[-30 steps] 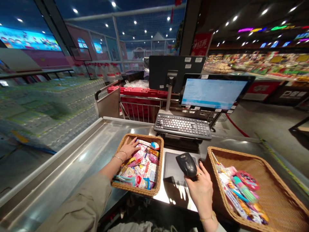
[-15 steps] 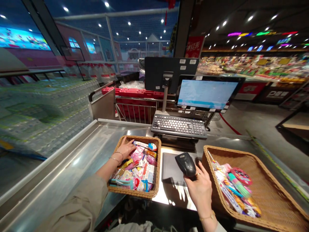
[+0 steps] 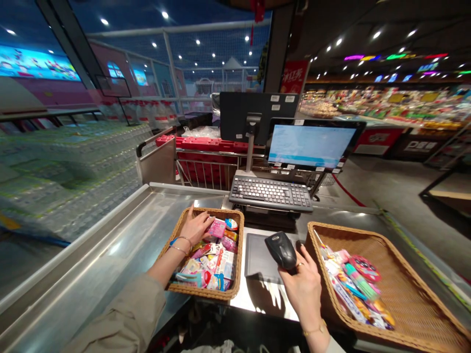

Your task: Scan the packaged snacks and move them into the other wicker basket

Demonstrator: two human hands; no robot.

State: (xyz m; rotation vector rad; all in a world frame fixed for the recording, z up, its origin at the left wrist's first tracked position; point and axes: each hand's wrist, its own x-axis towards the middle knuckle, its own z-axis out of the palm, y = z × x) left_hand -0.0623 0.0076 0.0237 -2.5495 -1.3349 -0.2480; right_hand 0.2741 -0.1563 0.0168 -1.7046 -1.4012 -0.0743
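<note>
Right hand point(image 3: 303, 289) grips a scanner point(image 3: 280, 249); left hand point(image 3: 195, 228), well apart, touches a pink packet point(image 3: 217, 228), grip unclear.
Left basket point(image 3: 239, 264) well filled, right basket point(image 3: 399, 274) partly.

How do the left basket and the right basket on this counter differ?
Contents: the left basket is packed almost throughout with small packets, while the right basket has goods mostly on its left side and bare weave on the other.
Hands: the left hand reaches into the left basket; no hand is in the right basket.
Size: the right basket looks larger in view than the left basket.
Both are brown, woven and open-topped.
</note>
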